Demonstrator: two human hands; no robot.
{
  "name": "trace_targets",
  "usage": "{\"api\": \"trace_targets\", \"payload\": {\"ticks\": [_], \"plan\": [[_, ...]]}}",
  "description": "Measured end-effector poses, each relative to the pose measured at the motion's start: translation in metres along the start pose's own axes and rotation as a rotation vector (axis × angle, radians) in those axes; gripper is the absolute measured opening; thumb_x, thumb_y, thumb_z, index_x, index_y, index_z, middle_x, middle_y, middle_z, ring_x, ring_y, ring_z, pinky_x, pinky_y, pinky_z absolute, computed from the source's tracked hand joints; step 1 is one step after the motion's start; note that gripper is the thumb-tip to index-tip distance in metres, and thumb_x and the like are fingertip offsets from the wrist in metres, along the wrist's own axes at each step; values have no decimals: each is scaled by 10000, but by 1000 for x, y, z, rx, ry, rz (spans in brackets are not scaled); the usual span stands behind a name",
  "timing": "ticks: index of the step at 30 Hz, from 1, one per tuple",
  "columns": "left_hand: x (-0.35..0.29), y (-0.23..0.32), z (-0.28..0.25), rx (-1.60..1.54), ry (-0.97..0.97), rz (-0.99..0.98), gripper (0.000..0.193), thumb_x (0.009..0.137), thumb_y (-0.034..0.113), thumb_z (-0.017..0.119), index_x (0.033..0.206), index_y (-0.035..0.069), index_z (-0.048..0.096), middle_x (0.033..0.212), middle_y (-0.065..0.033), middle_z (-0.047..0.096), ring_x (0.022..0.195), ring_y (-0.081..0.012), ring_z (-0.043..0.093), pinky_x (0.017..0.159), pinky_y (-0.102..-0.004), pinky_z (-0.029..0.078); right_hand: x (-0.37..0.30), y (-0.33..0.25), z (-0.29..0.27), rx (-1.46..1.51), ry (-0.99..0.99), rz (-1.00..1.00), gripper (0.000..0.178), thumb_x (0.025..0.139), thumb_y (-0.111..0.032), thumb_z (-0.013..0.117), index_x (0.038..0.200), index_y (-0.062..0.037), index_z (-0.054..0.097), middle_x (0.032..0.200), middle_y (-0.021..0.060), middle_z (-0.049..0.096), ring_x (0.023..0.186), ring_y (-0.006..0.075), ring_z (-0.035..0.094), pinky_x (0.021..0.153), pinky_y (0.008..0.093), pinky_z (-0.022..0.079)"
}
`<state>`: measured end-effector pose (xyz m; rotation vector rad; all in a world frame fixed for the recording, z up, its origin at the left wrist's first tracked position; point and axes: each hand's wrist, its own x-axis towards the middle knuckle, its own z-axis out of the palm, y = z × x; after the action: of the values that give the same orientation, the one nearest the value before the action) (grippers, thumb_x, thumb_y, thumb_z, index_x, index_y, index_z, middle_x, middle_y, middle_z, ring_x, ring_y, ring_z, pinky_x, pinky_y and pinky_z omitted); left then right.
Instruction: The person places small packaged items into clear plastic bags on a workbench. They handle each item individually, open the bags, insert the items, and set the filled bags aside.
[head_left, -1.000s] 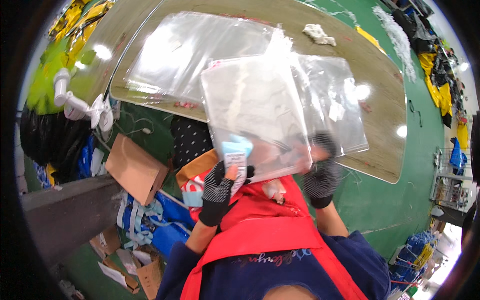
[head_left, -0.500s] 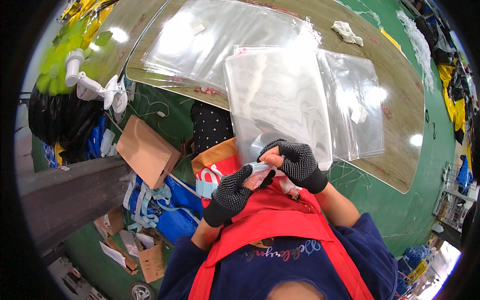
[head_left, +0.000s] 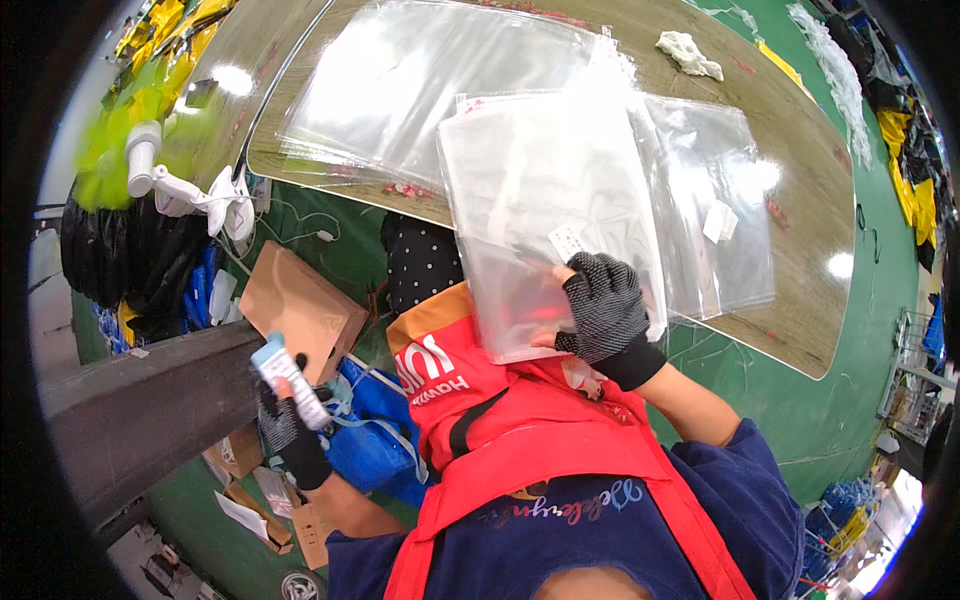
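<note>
Clear bag: the top one (head_left: 545, 170) reaches from the table's near edge down over the apron (head_left: 540, 465), so the lap probably props its lower end within easy reach.
White label: a small printed piece (head_left: 566, 241) on the lower half of the clear bag, just above the right fingertips; whether it is fully stuck down, I cannot tell.
Right hand: gloved, palm down (head_left: 605, 308), fingers partly spread with a gap to the thumb, gripping nothing visible; it seems laid there to smooth or steady the plastic.
Left hand: gloved (head_left: 290, 425), closed round a label strip (head_left: 290, 380), out to the left and well apart from the clear bag, perhaps to leave it uncovered.
Table: wood-patterned, glossy, round-cornered (head_left: 808, 215), with a left bag stack (head_left: 400, 80) and a right bag stack (head_left: 700, 270) either side, likely kept apart as separate piles; a crumpled white cloth (head_left: 690, 55) lies near the far edge.
Room: green floor (head_left: 750, 410), cardboard box (head_left: 295, 305) beside a dark beam (head_left: 150, 385), blurred green fan (head_left: 105, 150) at left, wire rack (head_left: 905, 370) at right.
</note>
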<state>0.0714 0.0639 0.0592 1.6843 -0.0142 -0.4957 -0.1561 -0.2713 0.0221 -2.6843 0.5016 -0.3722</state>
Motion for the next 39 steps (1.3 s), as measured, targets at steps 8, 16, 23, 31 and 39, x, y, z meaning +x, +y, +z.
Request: {"api": "trace_targets", "payload": {"ticks": [8,16,23,31,39], "plan": [[-24,0,140,-286,-371,-201,400,921,233,483,1239,1,409,1023,-230,609,635,-233,649,505,-292,540,1,4,18,-19,109,33,276,659,-253,693,821,-90,541,904,81,501,883,290,481,752,421,371],[-22,-13,168,-412,-403,-188,404,930,236,461,1261,13,395,1050,-216,603,701,-266,653,526,-303,548,-5,4,11,104,197,90,116,761,-169,632,828,-77,609,855,76,586,833,285,536,788,416,400],[-34,-12,199,-499,-395,-191,370,947,220,427,1219,-30,409,1066,-200,605,816,-261,650,706,-336,547,-37,35,-30,1054,503,734,151,871,-161,598,918,-21,632,807,22,618,673,89,529,601,228,430],[-44,-4,219,-562,-492,-98,442,943,230,421,1275,-56,361,1151,-228,553,967,-309,611,806,-403,524,-41,41,-52,1283,547,771,385,961,-326,426,980,24,586,823,106,636,683,157,614,633,293,501],[-25,-14,220,-642,-538,-95,420,937,176,441,1289,-36,354,1227,-223,506,1045,-313,574,898,-427,474,-27,16,-26,890,-7,485,202,880,-131,579,1036,-17,638,916,90,664,850,125,602,775,258,465]]}}
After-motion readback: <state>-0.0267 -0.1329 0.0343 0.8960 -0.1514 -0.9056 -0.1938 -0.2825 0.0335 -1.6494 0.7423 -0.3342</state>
